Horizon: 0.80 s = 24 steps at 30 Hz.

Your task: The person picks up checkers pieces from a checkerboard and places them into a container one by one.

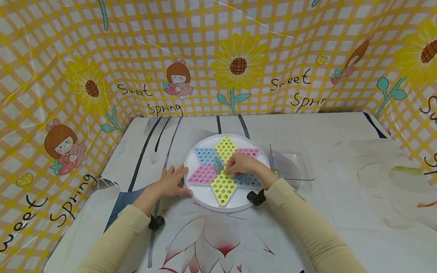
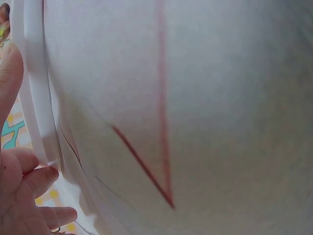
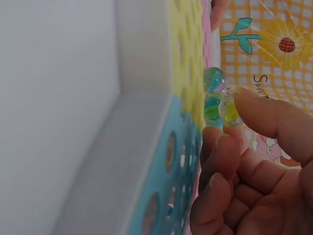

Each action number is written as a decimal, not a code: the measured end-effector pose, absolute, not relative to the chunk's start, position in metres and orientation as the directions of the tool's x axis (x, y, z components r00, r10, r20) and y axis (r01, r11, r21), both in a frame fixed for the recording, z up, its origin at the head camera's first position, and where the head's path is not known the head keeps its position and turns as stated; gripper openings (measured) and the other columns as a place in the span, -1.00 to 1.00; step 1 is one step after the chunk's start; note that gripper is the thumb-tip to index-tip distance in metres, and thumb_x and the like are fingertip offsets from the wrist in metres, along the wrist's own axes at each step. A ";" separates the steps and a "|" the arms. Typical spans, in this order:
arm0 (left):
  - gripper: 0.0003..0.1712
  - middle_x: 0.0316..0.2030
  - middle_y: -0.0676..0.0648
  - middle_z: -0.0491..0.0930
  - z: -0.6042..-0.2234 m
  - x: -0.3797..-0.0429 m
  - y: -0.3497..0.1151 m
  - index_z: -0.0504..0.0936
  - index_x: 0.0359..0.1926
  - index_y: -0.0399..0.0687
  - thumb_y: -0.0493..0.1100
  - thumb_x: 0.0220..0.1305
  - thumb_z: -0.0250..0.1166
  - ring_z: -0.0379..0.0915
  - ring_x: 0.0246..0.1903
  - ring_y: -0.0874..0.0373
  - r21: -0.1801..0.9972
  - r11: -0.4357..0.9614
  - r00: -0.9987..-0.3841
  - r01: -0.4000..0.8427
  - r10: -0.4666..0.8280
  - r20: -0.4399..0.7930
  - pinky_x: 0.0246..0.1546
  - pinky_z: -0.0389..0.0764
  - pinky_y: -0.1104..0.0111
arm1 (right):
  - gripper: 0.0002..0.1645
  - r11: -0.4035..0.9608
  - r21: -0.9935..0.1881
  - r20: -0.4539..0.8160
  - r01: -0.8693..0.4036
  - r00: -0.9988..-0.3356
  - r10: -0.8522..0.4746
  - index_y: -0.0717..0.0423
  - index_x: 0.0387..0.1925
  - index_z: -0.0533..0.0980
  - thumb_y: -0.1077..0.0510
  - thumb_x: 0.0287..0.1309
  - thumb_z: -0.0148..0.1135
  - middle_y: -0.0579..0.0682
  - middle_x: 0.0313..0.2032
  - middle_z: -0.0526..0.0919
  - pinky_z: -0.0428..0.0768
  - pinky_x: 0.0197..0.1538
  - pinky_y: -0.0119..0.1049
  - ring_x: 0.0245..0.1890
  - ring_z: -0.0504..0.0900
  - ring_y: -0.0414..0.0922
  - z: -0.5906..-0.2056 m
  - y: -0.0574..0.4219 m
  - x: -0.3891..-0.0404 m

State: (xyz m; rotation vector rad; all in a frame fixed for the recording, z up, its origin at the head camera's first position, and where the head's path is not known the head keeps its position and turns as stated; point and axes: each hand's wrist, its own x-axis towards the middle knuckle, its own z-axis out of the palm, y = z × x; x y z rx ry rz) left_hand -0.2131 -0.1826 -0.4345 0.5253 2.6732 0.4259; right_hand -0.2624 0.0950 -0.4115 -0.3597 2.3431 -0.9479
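Note:
A round white Chinese checkers board [image 1: 205, 195] with a yellow, pink and blue star of holes lies on the table. Several glass marbles [image 1: 217, 163] sit together around the star's middle. Over that middle my right hand [image 1: 243, 163] pinches a clear marble with a yellow swirl [image 3: 231, 110] between thumb and forefinger. Greenish-blue marbles [image 3: 213, 80] stand right beside it in the right wrist view. My left hand [image 1: 172, 182] rests at the board's left rim, fingers spread along the edge. In the left wrist view its fingers [image 2: 41, 181] touch the white rim.
Right of the board stands a clear plastic tray [image 1: 300, 161], partly behind my right forearm, with a few marbles [image 1: 276, 172] at its near side. The table has a white cloth [image 1: 341, 212] with a flower print. A yellow checked curtain [image 1: 205, 38] closes off the back and sides.

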 end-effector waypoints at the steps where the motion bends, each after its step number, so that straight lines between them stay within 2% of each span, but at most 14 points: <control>1: 0.07 0.40 -0.25 -0.12 -0.434 -0.213 -0.183 0.01 0.39 -0.19 0.25 0.03 0.27 -0.36 0.32 -0.42 0.359 0.884 -0.857 0.298 0.414 -0.307 0.26 -0.30 -0.21 | -0.88 0.706 -0.708 -0.412 -0.031 -0.794 -0.448 0.17 -0.44 0.52 0.19 0.00 0.28 -0.08 -0.59 0.45 0.38 -0.46 -0.42 -0.58 0.38 -0.18 -0.410 0.096 -0.262; 12: 0.08 0.39 -0.26 -0.11 -0.434 -0.213 -0.182 0.00 0.39 -0.19 0.25 0.03 0.27 -0.36 0.32 -0.42 0.358 0.884 -0.857 0.299 0.414 -0.307 0.25 -0.30 -0.21 | -0.84 0.674 -0.737 -0.361 -0.042 -0.819 -0.446 0.23 -0.37 0.52 0.20 0.02 0.25 -0.06 -0.57 0.49 0.48 -0.40 -0.34 -0.57 0.41 -0.18 -0.394 0.110 -0.265; 19: 0.09 0.39 -0.25 -0.12 -0.435 -0.214 -0.183 0.00 0.39 -0.20 0.27 0.02 0.27 -0.36 0.32 -0.42 0.362 0.883 -0.856 0.300 0.416 -0.305 0.25 -0.31 -0.21 | -0.84 0.679 -0.733 -0.346 -0.044 -0.835 -0.427 0.21 -0.39 0.54 0.16 0.05 0.25 -0.09 -0.59 0.47 0.47 -0.39 -0.35 -0.56 0.40 -0.20 -0.385 0.121 -0.268; 24: 0.09 0.40 -0.25 -0.12 -0.436 -0.214 -0.183 0.00 0.39 -0.19 0.27 0.03 0.27 -0.36 0.32 -0.42 0.362 0.882 -0.857 0.301 0.417 -0.303 0.25 -0.31 -0.21 | -0.76 0.683 -0.728 -0.328 -0.048 -0.851 -0.409 0.26 -0.30 0.55 0.14 0.07 0.24 -0.05 -0.54 0.50 0.47 -0.38 -0.37 -0.52 0.43 -0.18 -0.375 0.133 -0.268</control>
